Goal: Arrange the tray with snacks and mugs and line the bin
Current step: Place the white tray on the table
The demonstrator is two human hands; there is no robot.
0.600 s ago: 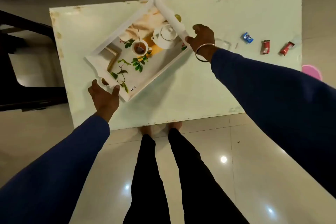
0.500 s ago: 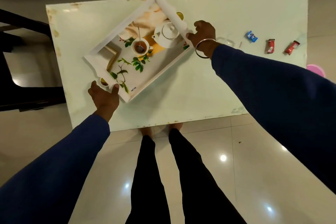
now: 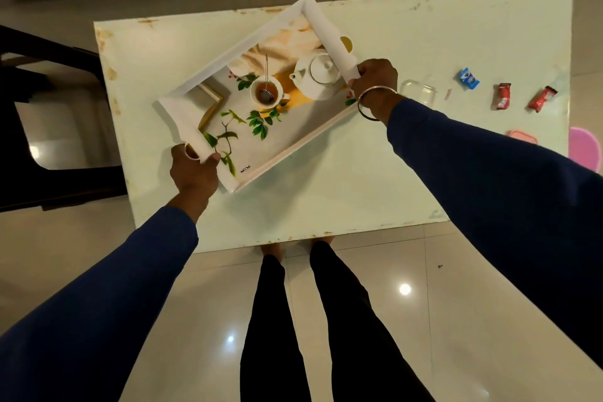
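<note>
A white rectangular tray (image 3: 248,42), its floor printed with a picture of a teapot, a teacup and green leaves, lies at an angle over the left half of the pale table (image 3: 342,179). My left hand (image 3: 194,173) grips the tray's near-left end. My right hand (image 3: 375,78), with a metal bangle on the wrist, grips its far-right end. Three wrapped snacks lie on the table at the right: a blue one (image 3: 469,78) and two red ones (image 3: 503,96) (image 3: 542,98). No real mug is visible.
A clear container (image 3: 421,93) sits just right of my right hand, and a pink lid (image 3: 522,136) shows beside my right sleeve. A pink bin (image 3: 585,148) stands off the table's right edge. A dark chair (image 3: 49,108) is to the left. My legs are at the table's near edge.
My left hand has wrapped its fingers around the tray's near-left end. The tray keeps about the same angle and both hands stay at its ends.
</note>
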